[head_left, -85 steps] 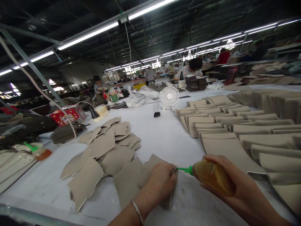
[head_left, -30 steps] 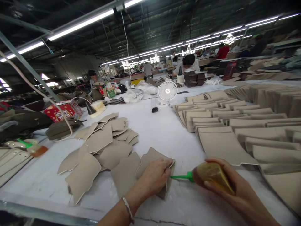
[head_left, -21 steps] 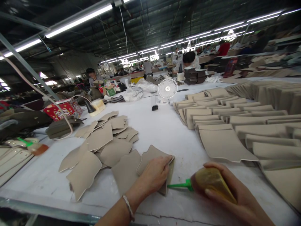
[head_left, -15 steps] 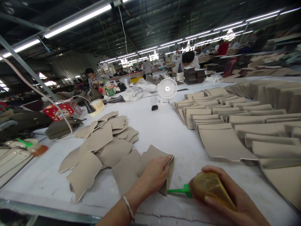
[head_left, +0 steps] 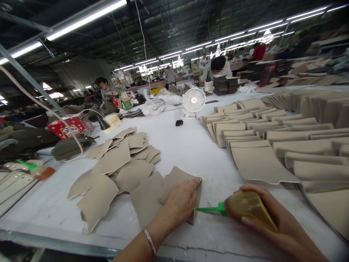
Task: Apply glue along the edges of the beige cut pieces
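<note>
My left hand (head_left: pixel 181 202), a bracelet at its wrist, presses on a taupe piece (head_left: pixel 174 178) whose right edge is folded back between the fingers. In my right hand (head_left: pixel 264 214) is a squeeze bottle of amber liquid (head_left: pixel 247 209), tipped sideways. Its green nozzle (head_left: pixel 211 209) points left, with the tip at the folded edge of the piece. Left of my left hand, several flat taupe pieces (head_left: pixel 135 174) overlap in a loose pile. Rows of folded taupe pieces (head_left: pixel 261 163) lie at the right.
A white fan (head_left: pixel 193 100) stands at the back of the white table (head_left: pixel 174 145), near a small black object (head_left: pixel 179 123). At the left are a second bottle (head_left: pixel 43 173), a red box (head_left: pixel 67 127) and a yellowish block (head_left: pixel 111 122). Other people sit farther back.
The bottle and my right hand have shifted slightly right, and the nozzle tip has moved up along the folded edge. My left hand stays nearly in place on the piece.
</note>
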Demonstrator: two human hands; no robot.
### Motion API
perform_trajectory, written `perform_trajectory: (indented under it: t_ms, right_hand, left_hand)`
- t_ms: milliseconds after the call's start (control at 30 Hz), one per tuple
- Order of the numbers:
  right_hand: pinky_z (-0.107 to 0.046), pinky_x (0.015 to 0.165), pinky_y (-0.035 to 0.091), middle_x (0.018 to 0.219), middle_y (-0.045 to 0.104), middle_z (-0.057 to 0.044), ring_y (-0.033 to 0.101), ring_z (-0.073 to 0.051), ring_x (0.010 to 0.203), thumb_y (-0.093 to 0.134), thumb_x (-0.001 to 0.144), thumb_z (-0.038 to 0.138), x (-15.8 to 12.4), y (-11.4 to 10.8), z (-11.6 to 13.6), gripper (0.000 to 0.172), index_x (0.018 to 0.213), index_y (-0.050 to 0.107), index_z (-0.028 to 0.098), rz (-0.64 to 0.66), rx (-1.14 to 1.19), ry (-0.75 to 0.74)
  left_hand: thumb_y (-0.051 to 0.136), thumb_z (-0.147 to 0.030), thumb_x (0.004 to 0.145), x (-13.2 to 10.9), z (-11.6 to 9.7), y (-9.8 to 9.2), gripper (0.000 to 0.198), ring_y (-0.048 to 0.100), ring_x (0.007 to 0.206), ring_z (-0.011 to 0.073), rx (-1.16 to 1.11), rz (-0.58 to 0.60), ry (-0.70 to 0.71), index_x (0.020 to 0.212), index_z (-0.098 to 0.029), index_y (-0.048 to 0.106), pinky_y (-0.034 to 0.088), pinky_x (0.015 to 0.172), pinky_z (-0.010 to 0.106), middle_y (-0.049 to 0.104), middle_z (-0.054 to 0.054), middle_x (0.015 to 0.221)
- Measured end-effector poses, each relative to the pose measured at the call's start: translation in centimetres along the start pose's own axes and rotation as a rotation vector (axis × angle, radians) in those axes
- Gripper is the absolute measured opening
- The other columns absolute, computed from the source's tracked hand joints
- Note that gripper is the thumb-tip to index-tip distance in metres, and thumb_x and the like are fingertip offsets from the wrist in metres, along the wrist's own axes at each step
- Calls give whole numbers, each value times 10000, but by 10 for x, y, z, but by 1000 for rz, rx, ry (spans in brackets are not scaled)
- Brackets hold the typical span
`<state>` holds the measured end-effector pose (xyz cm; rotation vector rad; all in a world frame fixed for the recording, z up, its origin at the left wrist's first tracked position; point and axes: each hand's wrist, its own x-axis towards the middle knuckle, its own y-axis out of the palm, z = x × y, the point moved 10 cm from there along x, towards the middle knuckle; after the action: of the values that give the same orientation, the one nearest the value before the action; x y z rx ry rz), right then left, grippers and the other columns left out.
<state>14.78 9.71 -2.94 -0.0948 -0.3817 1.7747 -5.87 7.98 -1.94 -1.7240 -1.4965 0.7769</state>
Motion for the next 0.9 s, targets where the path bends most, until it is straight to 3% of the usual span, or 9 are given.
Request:
perform_trajectory:
  t_ms: [133, 367, 600, 900]
  right_hand:
    - [-318, 894, 454, 1084, 617, -7, 609, -262, 960, 724, 695, 495, -4, 3, 4, 489, 1106, 552, 291, -5, 47, -9]
    - [-303, 836, 483, 1109, 604, -11, 603, -256, 968, 734, 712, 523, 3, 2, -9, 536, 1152, 521, 304, 47, -33, -25]
    - [-279, 804, 488, 1071, 624, -5, 623, -235, 925, 693, 752, 517, -4, 14, -5, 522, 1173, 476, 299, 134, 43, 20]
    - [-320, 803, 544, 1078, 614, -26, 631, -263, 919, 701, 745, 560, 17, -3, -5, 506, 1137, 506, 308, 83, -140, -84]
  left_hand:
    - [302, -180, 929, 0, -1, -1, 448, 568, 1103, 180, -10, 2, -7, 1332, -189, 498, 406, 1006, 275, 613, 47, 1209]
    - [301, -191, 933, 0, 0, -1, 443, 571, 1091, 187, -15, -6, -5, 1331, -193, 495, 418, 994, 292, 613, 51, 1199]
    - [307, -179, 924, 0, -2, -1, 451, 557, 1119, 195, -33, 6, -10, 1333, -175, 495, 407, 1012, 300, 599, 57, 1234]
    - [300, -185, 933, 0, 0, 0, 456, 558, 1122, 194, -33, 8, -8, 1349, -172, 488, 391, 1029, 296, 600, 61, 1239]
